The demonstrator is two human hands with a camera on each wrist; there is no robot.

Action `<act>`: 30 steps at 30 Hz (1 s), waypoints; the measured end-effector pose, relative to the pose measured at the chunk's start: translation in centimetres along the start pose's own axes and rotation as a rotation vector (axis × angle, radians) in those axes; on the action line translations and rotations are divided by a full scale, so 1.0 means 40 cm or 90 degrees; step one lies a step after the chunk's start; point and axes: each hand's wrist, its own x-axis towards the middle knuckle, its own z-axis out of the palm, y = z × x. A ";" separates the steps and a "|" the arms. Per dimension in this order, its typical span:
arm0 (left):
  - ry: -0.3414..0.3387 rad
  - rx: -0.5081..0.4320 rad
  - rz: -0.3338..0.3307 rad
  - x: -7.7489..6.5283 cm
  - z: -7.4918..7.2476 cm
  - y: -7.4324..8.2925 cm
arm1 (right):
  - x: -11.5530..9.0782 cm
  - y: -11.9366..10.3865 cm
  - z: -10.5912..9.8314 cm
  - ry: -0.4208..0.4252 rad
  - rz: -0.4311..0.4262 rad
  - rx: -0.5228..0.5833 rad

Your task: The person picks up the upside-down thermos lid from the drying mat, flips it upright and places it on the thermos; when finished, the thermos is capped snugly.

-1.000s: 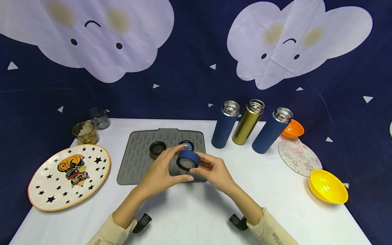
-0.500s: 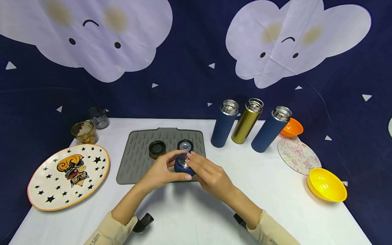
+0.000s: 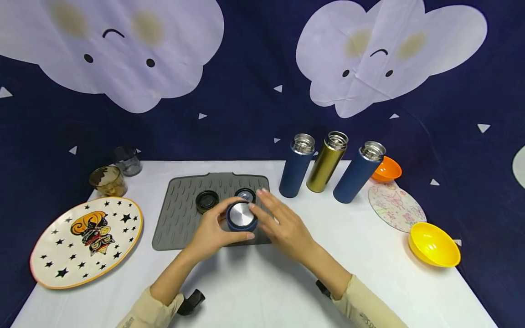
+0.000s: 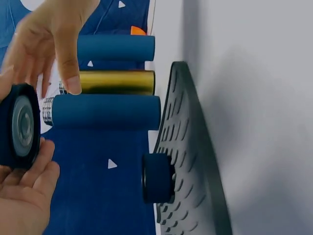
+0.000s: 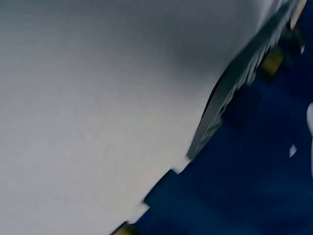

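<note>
My left hand (image 3: 213, 232) holds a blue bottle lid (image 3: 240, 215) between thumb and fingers, its silver top facing up in the head view. The lid's underside, with a grey disc in a dark ring (image 4: 23, 126), shows in the left wrist view. Just right of the lid, my right hand (image 3: 287, 228) hovers with fingers extended and nothing in its grasp. Below, two more lids rest upside down on a grey drying mat (image 3: 180, 218): a black-and-brown lid (image 3: 207, 200) and a blue-sided lid (image 3: 245, 195). The right wrist view is blurred and shows neither hand.
Two blue bottles (image 3: 296, 171) and a gold bottle (image 3: 326, 164) stand uncapped behind the mat's right side. An orange bowl (image 3: 387, 170), a patterned round mat (image 3: 395, 207) and a yellow bowl (image 3: 434, 246) are rightward. Leftward are a star-patterned plate (image 3: 53, 246) and two glasses (image 3: 110, 182).
The lid has turned from its underside facing the head camera to its silver top facing up. My right hand has let go of it and drawn back to the right; my left hand holds it.
</note>
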 end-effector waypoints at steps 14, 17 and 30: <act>0.073 -0.039 -0.033 0.049 -0.011 0.012 | 0.047 0.232 -0.014 0.250 0.611 0.162; 0.067 -0.039 -0.033 0.052 -0.007 0.014 | 0.057 0.259 0.005 0.225 0.668 0.222; 0.062 -0.031 -0.030 0.058 0.003 0.021 | 0.078 0.292 0.037 0.199 0.743 0.227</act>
